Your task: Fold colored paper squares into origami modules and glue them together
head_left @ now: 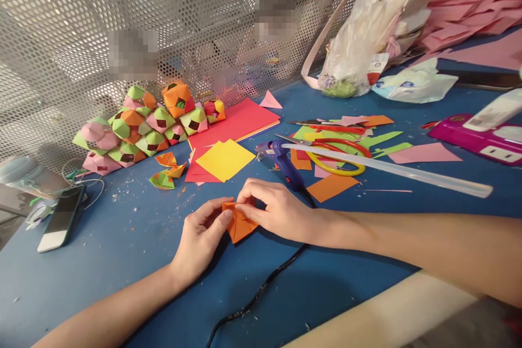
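Observation:
A creased orange square of paper (241, 227) is pinched between my two hands above the blue table (163, 310). My left hand (204, 236) grips its left edge with thumb and fingers. At its upper right, my right hand (277, 209) presses a fold with thumb and fingertips. Just beyond lie yellow paper squares (225, 159) on red sheets (240, 119). Small folded orange and green paper pieces (167, 171) sit to the left of them. A blue glue gun (285, 166) with a long glue stick (391, 168) rests behind my right hand.
Several folded paper balls (153, 119) are piled against the perforated metal screen (204, 27). Scissors (338, 160) lie among paper scraps (332, 187). A phone (63, 217) and a cup (30, 176) are at left; a black cord (261, 288) crosses the front. A magenta power strip (468, 136) sits at right.

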The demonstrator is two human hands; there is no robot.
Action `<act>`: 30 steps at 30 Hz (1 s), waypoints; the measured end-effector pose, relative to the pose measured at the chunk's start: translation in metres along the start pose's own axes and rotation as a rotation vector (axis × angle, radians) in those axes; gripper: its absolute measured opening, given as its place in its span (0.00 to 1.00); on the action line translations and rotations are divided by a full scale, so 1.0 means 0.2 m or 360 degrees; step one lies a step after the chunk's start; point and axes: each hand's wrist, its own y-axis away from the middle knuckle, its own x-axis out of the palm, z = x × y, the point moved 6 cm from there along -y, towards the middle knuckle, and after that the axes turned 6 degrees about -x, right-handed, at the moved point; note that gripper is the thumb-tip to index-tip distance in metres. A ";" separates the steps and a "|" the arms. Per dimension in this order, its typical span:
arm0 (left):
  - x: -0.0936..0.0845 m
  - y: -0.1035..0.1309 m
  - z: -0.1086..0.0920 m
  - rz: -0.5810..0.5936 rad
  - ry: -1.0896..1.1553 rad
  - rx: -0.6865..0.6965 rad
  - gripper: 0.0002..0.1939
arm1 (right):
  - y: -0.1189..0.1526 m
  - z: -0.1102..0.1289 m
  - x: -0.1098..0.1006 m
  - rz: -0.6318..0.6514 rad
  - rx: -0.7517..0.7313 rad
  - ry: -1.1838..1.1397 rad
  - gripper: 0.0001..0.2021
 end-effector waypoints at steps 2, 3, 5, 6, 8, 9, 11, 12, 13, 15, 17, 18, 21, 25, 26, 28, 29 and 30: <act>0.00 0.00 -0.01 -0.0003 -0.0020 0.0052 0.13 | 0.00 0.01 0.00 -0.0002 -0.0033 0.0010 0.05; 0.00 0.00 -0.01 -0.0019 -0.0043 0.0080 0.12 | 0.00 0.01 0.00 0.0005 -0.0050 0.0012 0.05; -0.01 0.00 -0.01 -0.0071 -0.0083 0.0118 0.10 | 0.00 0.02 0.00 0.0032 -0.0060 0.0020 0.03; -0.02 0.00 -0.01 -0.0100 -0.0088 0.0120 0.10 | 0.01 0.02 0.00 0.0048 -0.0049 0.0022 0.01; -0.03 0.00 -0.01 -0.0157 -0.0064 0.0106 0.10 | 0.01 0.02 0.00 0.0070 -0.0004 0.0024 0.03; -0.04 0.00 0.00 -0.0179 -0.0044 0.0096 0.10 | 0.01 0.01 0.00 0.0071 0.0018 0.0025 0.04; -0.04 -0.01 0.01 -0.0200 -0.0001 0.0073 0.10 | 0.00 0.01 -0.01 0.0057 0.0043 0.0025 0.02; -0.04 -0.01 0.02 -0.0202 0.0015 0.0066 0.10 | 0.00 0.00 -0.01 0.0044 0.0045 0.0026 0.01; -0.04 -0.01 0.02 -0.0199 0.0028 0.0062 0.10 | 0.00 0.00 -0.01 0.0028 0.0038 0.0029 0.02; -0.04 -0.01 0.02 -0.0191 0.0046 0.0065 0.09 | 0.00 -0.01 -0.01 0.0010 0.0015 0.0032 0.04; -0.04 -0.01 0.02 -0.0193 0.0054 0.0076 0.09 | 0.00 -0.01 -0.01 0.0007 -0.0003 0.0037 0.04; -0.04 -0.01 0.02 -0.0197 0.0056 0.0078 0.08 | 0.00 -0.01 -0.01 0.0009 -0.0008 0.0041 0.04; -0.04 -0.01 0.02 -0.0206 0.0045 0.0069 0.09 | 0.00 -0.01 -0.01 0.0004 -0.0018 0.0041 0.04; -0.04 -0.01 0.03 -0.0155 0.0065 0.0057 0.10 | 0.00 -0.01 -0.01 -0.0004 -0.0042 0.0040 0.05; -0.03 -0.01 0.03 -0.0139 0.0064 0.0049 0.11 | 0.01 -0.01 0.00 -0.0004 -0.0050 0.0043 0.05; -0.03 -0.01 0.02 -0.0142 -0.0004 0.0049 0.12 | 0.01 -0.01 0.00 -0.0001 -0.0070 0.0050 0.04; -0.04 -0.02 0.02 -0.0157 -0.0069 0.0059 0.12 | 0.01 -0.01 0.00 0.0000 -0.0080 0.0054 0.04; -0.04 -0.02 0.01 -0.0174 -0.0144 0.0077 0.12 | 0.01 -0.01 0.00 0.0000 -0.0091 0.0057 0.04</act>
